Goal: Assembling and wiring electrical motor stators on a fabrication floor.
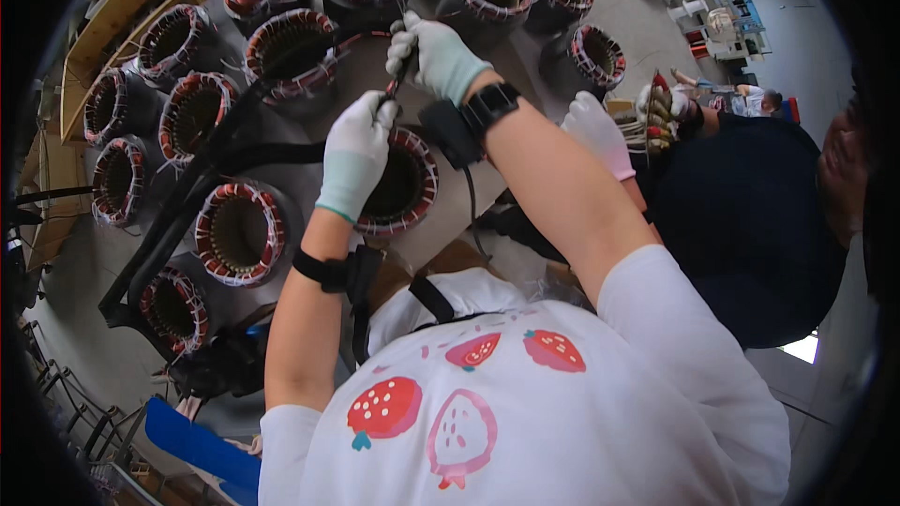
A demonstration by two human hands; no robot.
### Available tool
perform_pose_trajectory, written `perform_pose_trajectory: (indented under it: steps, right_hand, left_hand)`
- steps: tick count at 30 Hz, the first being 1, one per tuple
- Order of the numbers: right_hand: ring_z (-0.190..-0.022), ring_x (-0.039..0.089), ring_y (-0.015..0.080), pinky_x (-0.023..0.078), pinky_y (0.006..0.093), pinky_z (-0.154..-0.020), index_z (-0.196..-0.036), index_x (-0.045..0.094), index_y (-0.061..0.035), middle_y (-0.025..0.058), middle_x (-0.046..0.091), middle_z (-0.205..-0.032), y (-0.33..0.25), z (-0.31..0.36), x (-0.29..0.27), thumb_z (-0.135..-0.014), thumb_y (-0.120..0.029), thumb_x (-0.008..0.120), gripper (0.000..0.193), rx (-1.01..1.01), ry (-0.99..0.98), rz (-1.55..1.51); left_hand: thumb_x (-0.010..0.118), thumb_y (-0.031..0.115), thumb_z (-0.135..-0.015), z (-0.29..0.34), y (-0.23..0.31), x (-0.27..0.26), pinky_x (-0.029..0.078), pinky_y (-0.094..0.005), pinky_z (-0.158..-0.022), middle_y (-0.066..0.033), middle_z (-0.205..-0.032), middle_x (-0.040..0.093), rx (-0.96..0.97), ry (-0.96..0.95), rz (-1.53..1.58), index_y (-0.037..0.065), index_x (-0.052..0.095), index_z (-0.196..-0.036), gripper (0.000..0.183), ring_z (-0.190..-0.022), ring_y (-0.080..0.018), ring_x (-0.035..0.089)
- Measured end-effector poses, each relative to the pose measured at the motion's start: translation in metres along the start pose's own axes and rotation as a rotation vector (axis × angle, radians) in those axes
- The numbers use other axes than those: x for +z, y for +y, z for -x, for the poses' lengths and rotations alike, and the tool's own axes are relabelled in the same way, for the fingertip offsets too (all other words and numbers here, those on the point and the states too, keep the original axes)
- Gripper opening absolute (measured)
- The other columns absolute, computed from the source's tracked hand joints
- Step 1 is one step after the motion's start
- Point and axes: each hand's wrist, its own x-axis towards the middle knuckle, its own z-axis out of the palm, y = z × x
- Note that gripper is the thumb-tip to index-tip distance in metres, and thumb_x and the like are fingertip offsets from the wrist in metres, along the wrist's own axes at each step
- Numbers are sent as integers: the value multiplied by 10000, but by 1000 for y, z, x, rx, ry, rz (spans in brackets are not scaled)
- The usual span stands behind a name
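My left hand (356, 150), in a white glove with a mint cuff, is closed on a dark lead wire (396, 84) with reddish parts. Further up the same wire, my right hand (441, 54) pinches it, its fingers curled. The wire runs between the two hands above a motor stator (428, 178), whose red-brown windings are laced with white cord. My left glove and forearm hide part of that stator. Beyond the hands, a thin red wire (361, 36) reaches toward another stator (292, 49).
Several more stators (239, 232) stand upright to the left and at the back. Black flexible tubing (272, 157) crosses on the left. At right, a co-worker in a dark shirt (750, 225) has gloved hands by a wire bundle (656, 117). A wooden frame (89, 47) stands far left.
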Motion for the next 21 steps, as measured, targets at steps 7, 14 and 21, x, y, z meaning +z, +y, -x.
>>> perform_pose_trajectory:
  steps: [7, 14, 21]
  right_hand:
    - [-793, 646, 115, 484, 243, -633, -1090, 653, -38, 63, 698, -966, 7, 92, -28, -1031, -288, 514, 292, -162, 82, 803]
    - [-686, 598, 90, 451, 216, -559, -1040, 677, -52, 28, 704, -896, 5, 124, -35, -1035, -408, 500, 398, -216, 60, 468]
    - [-619, 579, 168, 502, 340, -634, -909, 562, -82, 27, 576, -649, -6, 90, -14, -1062, -328, 448, 312, -521, 78, -7]
  left_hand:
    - [625, 231, -933, 4, 20, -9, 489, -404, -684, -161, -768, 636, -157, -70, 115, 16, 630, -985, 222, -710, -302, 640]
    - [674, 188, -910, -9, 26, -12, 418, -231, -607, 17, -754, 580, -91, -348, 145, -30, 643, -1012, 244, -658, -47, 486]
    - [663, 159, -940, -3, 15, 6, 305, -198, -545, 90, -699, 508, -171, -195, 603, 28, 679, -911, 135, -615, 2, 392]
